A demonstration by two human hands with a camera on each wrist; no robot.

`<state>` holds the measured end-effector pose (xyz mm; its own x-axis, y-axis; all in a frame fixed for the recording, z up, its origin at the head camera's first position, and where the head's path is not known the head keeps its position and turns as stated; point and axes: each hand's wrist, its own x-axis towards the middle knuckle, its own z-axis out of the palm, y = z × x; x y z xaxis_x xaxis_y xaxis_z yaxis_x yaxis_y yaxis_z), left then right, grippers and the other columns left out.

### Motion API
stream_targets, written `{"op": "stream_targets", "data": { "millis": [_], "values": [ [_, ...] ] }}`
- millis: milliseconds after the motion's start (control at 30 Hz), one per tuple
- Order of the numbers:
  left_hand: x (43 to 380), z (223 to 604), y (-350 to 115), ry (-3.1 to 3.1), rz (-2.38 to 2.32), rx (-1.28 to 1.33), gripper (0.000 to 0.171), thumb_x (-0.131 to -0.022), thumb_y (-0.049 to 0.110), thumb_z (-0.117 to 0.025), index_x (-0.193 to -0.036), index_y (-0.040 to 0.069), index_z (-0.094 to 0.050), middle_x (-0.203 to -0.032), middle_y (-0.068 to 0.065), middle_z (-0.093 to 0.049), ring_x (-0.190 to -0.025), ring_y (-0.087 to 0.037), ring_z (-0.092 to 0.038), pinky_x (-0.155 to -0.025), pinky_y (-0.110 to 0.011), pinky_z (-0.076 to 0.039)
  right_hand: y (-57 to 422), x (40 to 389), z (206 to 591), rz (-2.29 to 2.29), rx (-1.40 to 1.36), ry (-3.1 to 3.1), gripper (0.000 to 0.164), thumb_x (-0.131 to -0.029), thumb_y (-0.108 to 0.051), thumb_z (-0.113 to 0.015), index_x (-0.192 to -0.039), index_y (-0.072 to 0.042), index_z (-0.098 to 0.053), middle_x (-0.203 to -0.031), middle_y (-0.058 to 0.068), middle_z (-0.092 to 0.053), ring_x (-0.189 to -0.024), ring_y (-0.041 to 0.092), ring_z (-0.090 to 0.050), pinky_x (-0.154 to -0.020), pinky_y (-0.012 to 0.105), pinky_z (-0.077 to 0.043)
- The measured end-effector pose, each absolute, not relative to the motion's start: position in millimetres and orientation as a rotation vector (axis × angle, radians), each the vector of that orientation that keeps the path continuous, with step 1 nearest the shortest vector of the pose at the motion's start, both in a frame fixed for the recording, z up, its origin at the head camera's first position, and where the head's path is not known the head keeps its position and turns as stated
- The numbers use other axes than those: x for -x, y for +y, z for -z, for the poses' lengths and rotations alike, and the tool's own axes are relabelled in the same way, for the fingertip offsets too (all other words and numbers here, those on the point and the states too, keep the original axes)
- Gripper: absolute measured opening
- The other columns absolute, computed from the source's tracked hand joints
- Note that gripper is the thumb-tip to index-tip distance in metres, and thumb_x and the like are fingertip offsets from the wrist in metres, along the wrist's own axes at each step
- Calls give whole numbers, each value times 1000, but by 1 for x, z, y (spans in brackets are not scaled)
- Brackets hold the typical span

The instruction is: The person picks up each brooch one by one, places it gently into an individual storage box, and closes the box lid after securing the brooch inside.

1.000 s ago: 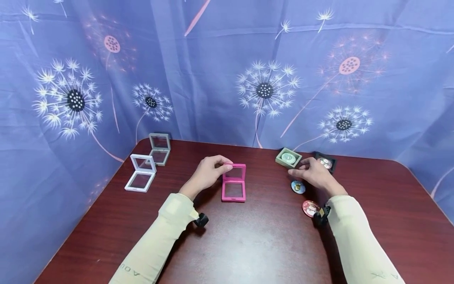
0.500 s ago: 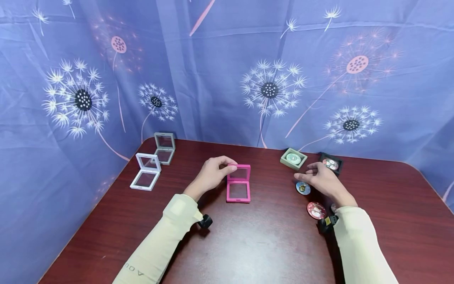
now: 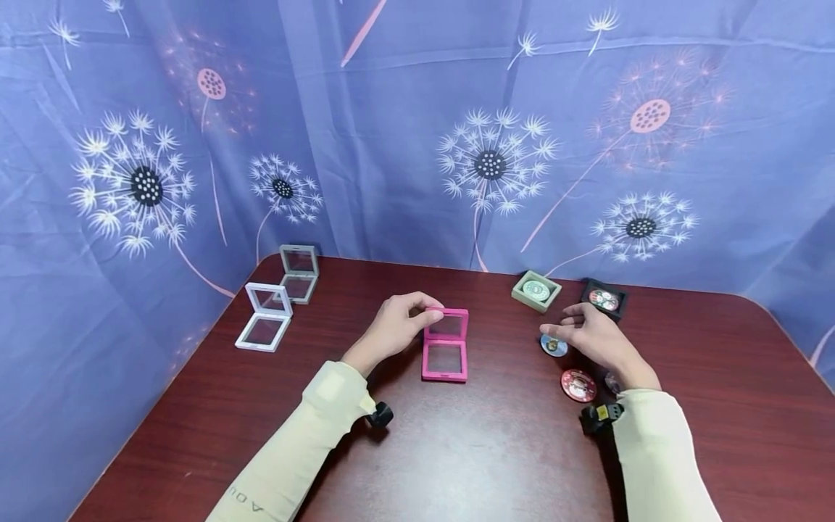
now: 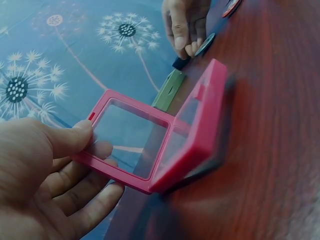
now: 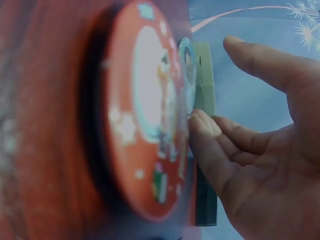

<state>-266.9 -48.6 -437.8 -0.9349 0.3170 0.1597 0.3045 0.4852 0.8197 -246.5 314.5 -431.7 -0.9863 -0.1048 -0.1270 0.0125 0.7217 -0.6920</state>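
My left hand [image 3: 398,326] pinches the upper panel of a pink display frame [image 3: 445,376] between thumb and fingers. The frame is folded out, its lower panel on the table and its clear film visible. My right hand [image 3: 596,341] is over a blue round badge [image 3: 554,346], its thumb spread away from the fingers in the right wrist view. Nothing is gripped there; whether a fingertip touches the badge I cannot tell. A red round badge [image 3: 578,386] lies nearer, beside a dark badge [image 3: 612,382] partly hidden by the wrist.
At the back right stand a green frame [image 3: 518,296] holding a green badge [image 3: 536,291] and a black frame [image 3: 619,313] holding a patterned badge [image 3: 603,299]. A white frame [image 3: 256,346] and a grey frame [image 3: 299,249] stand unfolded at left. A blue curtain [image 3: 391,145] borders the table.
My right hand has come away from the green frame toward the blue badge. The left hand keeps its hold on the pink frame, which has shifted slightly right and nearer. The view has shifted a little.
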Motion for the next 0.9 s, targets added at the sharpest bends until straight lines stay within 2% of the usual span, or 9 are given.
{"op": "stream_targets", "data": {
  "millis": [433, 733, 900],
  "values": [
    [262, 443, -36, 2693, -1508, -608, 14, -101, 25, -76, -114, 19, -79, -107, 7, -75, -98, -16, -62, -87, -36, -51, 314, 244, 421, 1003, 104, 2770, 80, -98, -46, -75, -145, 12, -48, -134, 30, -62, -124, 45, -60, -103, 60, -47],
    [259, 452, -32, 2639, -1568, -693, 17, -101, 26, -77, -117, 20, -77, -95, 10, -73, -88, -14, -63, -76, -31, -53, 313, 245, 422, 994, 140, 2802, 73, -97, -39, -78, -141, 13, -51, -130, 30, -64, -122, 45, -62, -102, 58, -48],
    [263, 458, -35, 2575, -1517, -700, 27, -99, 35, -79, -122, 22, -75, -102, 9, -72, -94, -16, -63, -79, -34, -53, 313, 244, 422, 994, 151, 2813, 71, -97, -37, -77, -139, 14, -52, -128, 30, -65, -120, 45, -62, -102, 58, -49]
  ]
}}
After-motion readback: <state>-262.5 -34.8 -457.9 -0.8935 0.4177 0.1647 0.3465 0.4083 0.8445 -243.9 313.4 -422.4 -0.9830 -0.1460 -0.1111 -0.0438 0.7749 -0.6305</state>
